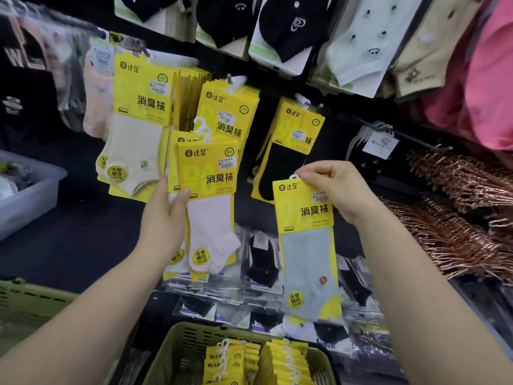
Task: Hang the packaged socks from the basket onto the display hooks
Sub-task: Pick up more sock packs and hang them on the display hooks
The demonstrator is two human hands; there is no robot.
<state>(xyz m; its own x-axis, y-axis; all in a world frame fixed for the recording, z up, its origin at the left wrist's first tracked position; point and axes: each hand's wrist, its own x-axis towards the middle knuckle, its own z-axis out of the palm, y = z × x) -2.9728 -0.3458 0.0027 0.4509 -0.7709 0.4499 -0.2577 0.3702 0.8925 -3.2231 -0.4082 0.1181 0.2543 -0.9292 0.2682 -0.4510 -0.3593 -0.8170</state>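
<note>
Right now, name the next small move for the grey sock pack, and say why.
Probably raise the yellow-carded grey sock pack toward a display hook above: the right hand pinches its top beside the white hanger loop, and it hangs free.

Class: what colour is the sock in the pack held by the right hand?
The sock is light grey, clearest in the head view.

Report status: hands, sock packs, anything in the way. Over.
Left hand grips pink-sock packs. Right hand pinches grey-sock pack by its top, not yet hooked. Spare packs in basket. Hooks ahead already loaded.
</note>
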